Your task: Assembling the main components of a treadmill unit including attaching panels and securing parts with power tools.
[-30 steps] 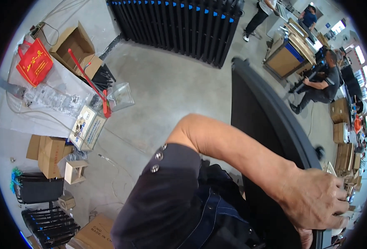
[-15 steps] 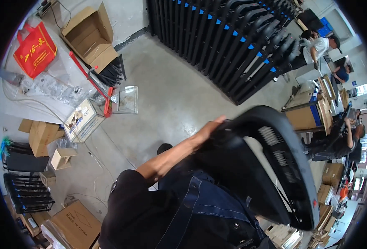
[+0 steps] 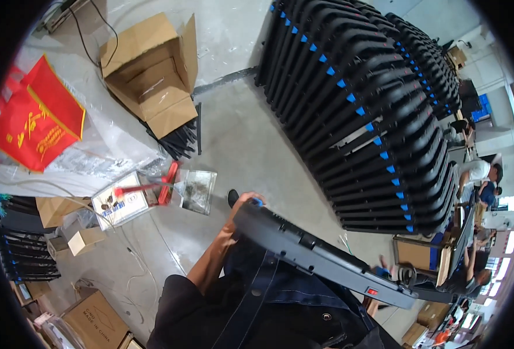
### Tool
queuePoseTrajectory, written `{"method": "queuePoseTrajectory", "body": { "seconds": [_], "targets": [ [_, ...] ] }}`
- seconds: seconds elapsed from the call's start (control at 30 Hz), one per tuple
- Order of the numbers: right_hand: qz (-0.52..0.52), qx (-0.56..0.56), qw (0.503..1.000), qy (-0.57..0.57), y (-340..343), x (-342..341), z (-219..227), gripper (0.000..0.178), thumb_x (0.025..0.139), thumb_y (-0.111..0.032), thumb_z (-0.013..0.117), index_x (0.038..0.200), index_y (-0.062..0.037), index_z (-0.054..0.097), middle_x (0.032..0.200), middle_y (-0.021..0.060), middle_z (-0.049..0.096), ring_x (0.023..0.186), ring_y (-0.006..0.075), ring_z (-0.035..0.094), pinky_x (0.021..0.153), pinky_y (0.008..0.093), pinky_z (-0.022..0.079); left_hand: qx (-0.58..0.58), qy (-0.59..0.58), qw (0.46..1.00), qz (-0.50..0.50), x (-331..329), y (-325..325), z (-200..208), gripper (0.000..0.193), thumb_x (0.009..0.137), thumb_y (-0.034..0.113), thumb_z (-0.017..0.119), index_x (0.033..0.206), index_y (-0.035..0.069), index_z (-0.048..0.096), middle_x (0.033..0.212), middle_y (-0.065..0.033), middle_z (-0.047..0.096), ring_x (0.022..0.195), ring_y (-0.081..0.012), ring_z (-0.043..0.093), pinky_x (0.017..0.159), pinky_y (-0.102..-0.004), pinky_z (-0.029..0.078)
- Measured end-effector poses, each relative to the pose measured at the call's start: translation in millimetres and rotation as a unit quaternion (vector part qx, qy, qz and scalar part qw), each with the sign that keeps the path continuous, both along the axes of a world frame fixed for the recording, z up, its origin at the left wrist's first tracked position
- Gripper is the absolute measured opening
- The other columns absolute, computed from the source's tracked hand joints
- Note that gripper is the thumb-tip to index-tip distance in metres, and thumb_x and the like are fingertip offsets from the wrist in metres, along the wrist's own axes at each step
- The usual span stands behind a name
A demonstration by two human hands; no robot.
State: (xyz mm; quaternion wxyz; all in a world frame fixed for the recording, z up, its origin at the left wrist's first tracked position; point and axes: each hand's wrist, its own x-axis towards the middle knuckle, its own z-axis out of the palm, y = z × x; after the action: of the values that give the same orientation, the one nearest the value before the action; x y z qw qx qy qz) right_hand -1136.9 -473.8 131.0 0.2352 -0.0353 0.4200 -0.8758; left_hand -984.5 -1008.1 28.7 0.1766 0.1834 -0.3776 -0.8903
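Observation:
A long black plastic frame-like panel [image 3: 321, 256] is held in front of my body, turned nearly edge-on and slanting down to the right. A small red switch-like part [image 3: 372, 292] sits near its lower right end. My left hand [image 3: 246, 202] is closed round the panel's upper left end, with something blue at the fingers. My right hand [image 3: 372, 305] grips near the other end. The panel covers much of it; skin shows below the edge, and what look like fingertips with blue on them show above.
Rows of black curved frames with blue tabs [image 3: 379, 139] stand ahead right. An open cardboard box [image 3: 152, 81], a red bag [image 3: 39, 119], a dustpan [image 3: 197, 192] and a white box [image 3: 119, 200] lie left. Cables [image 3: 135, 256] trail over the floor. Co-workers [image 3: 478, 174] are at far right.
The panel has swung from showing its vented, open face to nearly edge-on, and now lies lower across my body. My left hand moved left and down with it. The view has shifted toward the stacked frames.

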Motion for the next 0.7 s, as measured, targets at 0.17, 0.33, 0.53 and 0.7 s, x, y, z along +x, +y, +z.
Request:
{"method": "queuePoseTrajectory", "body": {
  "seconds": [0.17,0.33,0.53,0.7],
  "targets": [
    [0.123,0.075,0.988,0.053,-196,-170,-12,0.045,0.108,-0.043,0.046,0.118,-0.0023,0.064,0.096,0.0101,0.07,0.098,0.0202,0.062,0.089,0.0363,0.05,0.077,-0.016,0.996,0.033,-36,-161,-54,0.027,0.102,0.03,0.052,0.098,0.006,0.065,0.083,-0.0034,0.061,0.071,-0.0108,0.055,0.065,-0.0234,0.043],
    [0.249,0.127,0.957,0.08,-443,-306,-83,0.044,0.107,-0.044,0.045,0.112,-0.0037,0.064,0.095,0.0099,0.069,0.096,0.0202,0.062,0.087,0.0363,0.05,0.068,0.042,0.975,0.208,-87,-289,-84,0.033,0.105,0.036,0.048,0.105,0.004,0.059,0.08,-0.0092,0.057,0.07,-0.0149,0.053,0.063,-0.0245,0.042],
    [0.409,0.142,0.892,0.131,-745,-552,-151,0.044,0.107,-0.044,0.044,0.105,-0.0055,0.065,0.094,0.0097,0.069,0.094,0.0202,0.062,0.084,0.0363,0.05,0.019,0.053,0.957,0.286,-160,-416,-152,0.032,0.107,0.035,0.046,0.112,0.006,0.058,0.088,-0.0091,0.057,0.072,-0.0174,0.054,0.064,-0.0273,0.045],
    [0.41,0.155,0.899,0.029,-896,-600,-173,0.043,0.107,-0.045,0.049,0.093,-0.0078,0.065,0.075,0.0053,0.065,0.07,0.0163,0.06,0.074,0.0292,0.048,0.037,-0.032,0.942,0.333,-211,-485,-110,0.035,0.108,0.038,0.045,0.117,0.006,0.057,0.085,-0.0079,0.059,0.065,-0.0142,0.054,0.058,-0.023,0.045]
  ]
}}
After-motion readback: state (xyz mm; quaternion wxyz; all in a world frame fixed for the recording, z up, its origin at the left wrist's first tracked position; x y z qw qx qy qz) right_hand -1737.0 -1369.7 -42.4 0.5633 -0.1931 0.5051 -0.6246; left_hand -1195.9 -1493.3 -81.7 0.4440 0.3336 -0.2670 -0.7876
